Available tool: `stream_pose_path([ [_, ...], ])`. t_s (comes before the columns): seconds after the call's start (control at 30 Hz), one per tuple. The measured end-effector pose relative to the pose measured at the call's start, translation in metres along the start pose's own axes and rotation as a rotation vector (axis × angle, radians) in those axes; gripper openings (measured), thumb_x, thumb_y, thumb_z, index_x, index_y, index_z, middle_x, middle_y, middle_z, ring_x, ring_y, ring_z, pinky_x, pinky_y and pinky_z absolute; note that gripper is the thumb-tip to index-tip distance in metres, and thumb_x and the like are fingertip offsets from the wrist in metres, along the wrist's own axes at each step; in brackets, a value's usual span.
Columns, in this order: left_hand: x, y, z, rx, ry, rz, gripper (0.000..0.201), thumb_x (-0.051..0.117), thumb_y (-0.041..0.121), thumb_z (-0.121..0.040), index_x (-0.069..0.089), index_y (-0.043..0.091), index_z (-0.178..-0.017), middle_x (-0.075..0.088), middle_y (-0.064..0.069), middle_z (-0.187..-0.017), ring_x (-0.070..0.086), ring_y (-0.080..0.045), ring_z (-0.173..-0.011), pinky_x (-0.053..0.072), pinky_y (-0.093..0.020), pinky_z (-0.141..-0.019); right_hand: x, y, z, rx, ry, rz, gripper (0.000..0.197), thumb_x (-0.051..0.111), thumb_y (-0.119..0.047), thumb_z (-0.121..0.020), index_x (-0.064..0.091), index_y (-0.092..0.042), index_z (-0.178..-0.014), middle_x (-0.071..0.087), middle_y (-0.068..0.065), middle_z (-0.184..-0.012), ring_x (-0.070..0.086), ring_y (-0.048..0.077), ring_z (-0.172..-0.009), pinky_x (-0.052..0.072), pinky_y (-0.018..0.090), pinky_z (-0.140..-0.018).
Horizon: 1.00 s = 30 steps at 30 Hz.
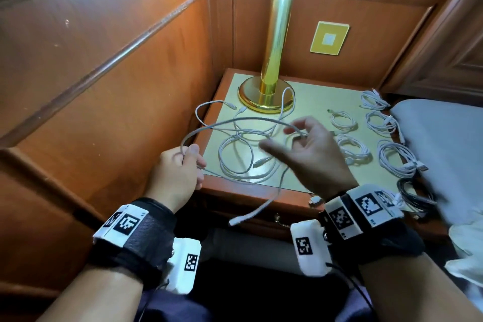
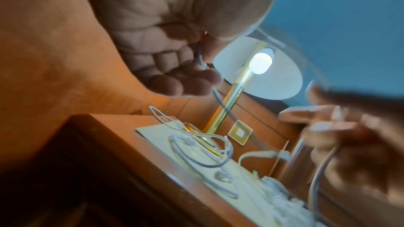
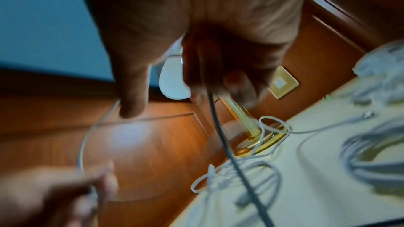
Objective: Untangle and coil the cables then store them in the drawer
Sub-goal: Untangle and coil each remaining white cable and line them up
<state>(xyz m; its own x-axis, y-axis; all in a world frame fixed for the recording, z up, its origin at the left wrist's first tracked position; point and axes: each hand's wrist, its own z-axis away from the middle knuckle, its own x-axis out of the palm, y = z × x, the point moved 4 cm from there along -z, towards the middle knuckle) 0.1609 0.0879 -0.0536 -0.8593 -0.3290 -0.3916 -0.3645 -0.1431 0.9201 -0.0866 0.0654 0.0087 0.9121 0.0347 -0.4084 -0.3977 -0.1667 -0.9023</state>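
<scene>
A long white cable (image 1: 235, 121) arcs in the air between my hands above the nightstand (image 1: 308, 102). My left hand (image 1: 188, 157) grips one part of it in a fist at the stand's front left corner; the wrist view shows the fingers (image 2: 174, 82) curled round the cable (image 2: 202, 59). My right hand (image 1: 300, 136) pinches the cable further along with its other fingers spread; the strand (image 3: 216, 127) runs down out of that hand. The cable's free end (image 1: 236, 220) hangs before the closed drawer (image 1: 264, 227). A loose tangle of white cables (image 1: 240, 157) lies under my hands.
Several coiled white cables (image 1: 397, 157) and one coiled black cable (image 1: 414, 195) lie along the stand's right side. A brass lamp base (image 1: 266, 98) stands at the back. Wood panelling closes the left, and a bed's grey pillow (image 1: 444, 144) lies at the right.
</scene>
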Motion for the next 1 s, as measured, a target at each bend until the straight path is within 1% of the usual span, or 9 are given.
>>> stream_pose_path([
  [0.1,0.012,0.019,0.012,-0.054,-0.086,0.340,0.042,0.041,0.026,-0.108,0.057,0.006,-0.074,0.054,-0.004,-0.049,0.050,-0.022,-0.043,0.041,-0.025,-0.046,0.017,0.009,0.009,0.031,-0.243,0.318,0.074,0.083,-0.053,-0.069,0.046,-0.035,-0.131,0.044,-0.007,-0.059,0.040,0.003,-0.046,0.032,0.018,-0.049],
  [0.17,0.014,0.030,0.019,-0.050,-0.154,0.525,0.042,0.039,0.027,-0.108,0.056,0.005,-0.075,0.052,-0.007,-0.048,0.049,-0.023,-0.043,0.044,-0.025,-0.045,0.026,0.009,0.014,0.009,-0.295,0.352,0.076,0.082,-0.048,-0.073,0.043,-0.039,-0.138,0.048,-0.008,-0.062,0.047,-0.003,-0.053,0.037,0.013,-0.054],
  [0.37,0.002,0.043,0.026,0.017,-0.164,0.705,0.046,0.038,0.030,-0.107,0.049,0.008,-0.069,0.038,-0.007,-0.045,0.043,-0.023,-0.043,0.039,-0.032,-0.054,0.019,0.012,-0.001,0.016,-0.051,0.460,0.026,0.067,-0.050,-0.088,0.059,-0.026,-0.088,0.051,-0.008,-0.066,0.047,0.004,-0.061,0.030,0.023,-0.053],
  [0.47,-0.003,0.043,0.025,0.033,-0.104,0.667,0.051,0.040,0.033,-0.106,0.048,0.015,-0.059,0.032,-0.004,-0.046,0.037,-0.021,-0.042,0.035,-0.032,-0.053,0.007,0.012,-0.006,-0.033,0.094,0.375,0.024,0.064,-0.043,-0.093,0.056,-0.024,-0.081,0.053,-0.007,-0.066,0.048,0.005,-0.060,0.032,0.022,-0.053],
  [0.6,0.002,0.042,0.024,0.021,-0.068,0.490,0.052,0.040,0.030,-0.108,0.042,0.013,-0.059,0.032,-0.004,-0.044,0.034,-0.021,-0.042,0.031,-0.029,-0.046,0.002,-0.006,0.000,-0.338,0.291,0.226,0.019,0.071,-0.028,-0.090,0.059,-0.015,-0.087,0.065,-0.002,-0.093,0.058,0.003,-0.078,0.040,0.012,-0.065],
  [0.67,0.005,0.037,0.022,-0.037,-0.136,0.403,0.047,0.043,0.028,-0.107,0.045,0.011,-0.063,0.039,-0.004,-0.045,0.036,-0.021,-0.045,0.031,-0.027,-0.045,0.000,-0.021,0.008,-0.482,0.306,0.211,0.019,0.074,-0.021,-0.088,0.058,-0.009,-0.087,0.067,0.003,-0.109,0.060,0.007,-0.093,0.043,0.011,-0.076],
  [0.77,0.010,0.031,0.025,-0.059,-0.311,0.241,0.038,0.046,0.020,-0.105,0.052,0.011,-0.069,0.051,-0.003,-0.054,0.044,-0.023,-0.050,0.035,-0.028,-0.047,-0.001,-0.040,0.029,-0.626,0.253,0.191,0.018,0.074,-0.012,-0.087,0.058,-0.005,-0.082,0.067,0.005,-0.103,0.062,0.018,-0.095,0.048,0.019,-0.082],
  [0.87,0.005,0.035,0.031,0.016,-0.306,0.244,0.021,0.050,0.008,-0.102,0.059,0.011,-0.083,0.058,-0.001,-0.059,0.050,-0.019,-0.049,0.040,-0.026,-0.042,-0.001,-0.055,0.058,-0.722,0.184,0.204,0.012,0.073,-0.006,-0.084,0.062,-0.006,-0.082,0.063,0.001,-0.088,0.060,0.021,-0.084,0.052,0.039,-0.074],
  [1.0,-0.008,0.053,0.058,0.097,-0.270,0.516,0.011,0.058,0.014,-0.090,0.060,0.004,-0.086,0.054,-0.005,-0.056,0.049,-0.016,-0.046,0.042,-0.024,-0.041,-0.014,-0.071,0.109,-0.754,0.108,0.179,0.011,0.073,0.000,-0.080,0.067,-0.007,-0.087,0.063,-0.002,-0.084,0.053,0.010,-0.073,0.049,0.031,-0.064],
])
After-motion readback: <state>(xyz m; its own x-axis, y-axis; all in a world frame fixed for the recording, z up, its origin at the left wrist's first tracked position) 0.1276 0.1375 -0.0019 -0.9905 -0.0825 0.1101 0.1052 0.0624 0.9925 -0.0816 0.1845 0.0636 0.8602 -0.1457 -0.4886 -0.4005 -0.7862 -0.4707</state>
